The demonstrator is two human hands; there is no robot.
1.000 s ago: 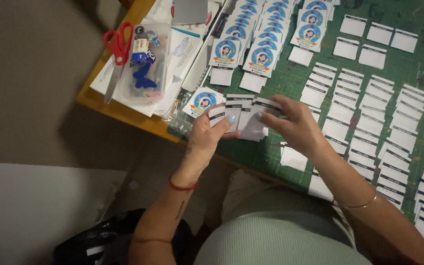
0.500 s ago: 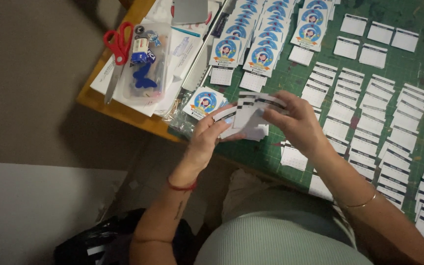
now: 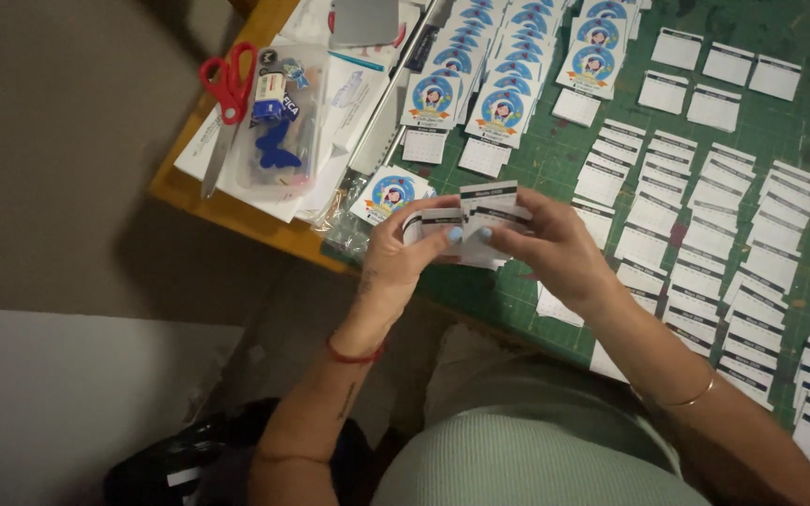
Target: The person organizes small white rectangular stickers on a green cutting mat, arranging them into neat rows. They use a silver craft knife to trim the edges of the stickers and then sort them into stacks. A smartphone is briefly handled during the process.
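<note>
You're mid-sort: both hands hold a small stack of white cards [image 3: 482,217] w/ dark header strips, just above the near edge of the green cutting mat [image 3: 555,159]. Left hand [image 3: 403,255] is closed around the stack from below, thumb on top; right hand [image 3: 555,251] pinches the top cards, fingers [image 3: 486,234] curled shut on them, fanning 3 or so apart. Exact count in the stack: can't tell, they overlap.

Step in hand, as I read it: separating cards from the stack. Next move calls for a light pinch on one card only, sliding it off w/o dragging its neighbours, while your left keeps the rest squared.

Counts, approx:
- Loose white cards on the mat, right of your fingers: several dozen in rows, too many to count exactly.
- Round-picture cards [image 3: 503,108] beyond your fingers: about 10+ in overlapping columns, plus 1 [image 3: 388,194] just left of your fingertips.
- Red scissors [image 3: 227,89]: 1, far left on the bench [image 3: 236,211].
- Clear bag w/ blue items [image 3: 278,122]: 1, beside the scissors.
</note>
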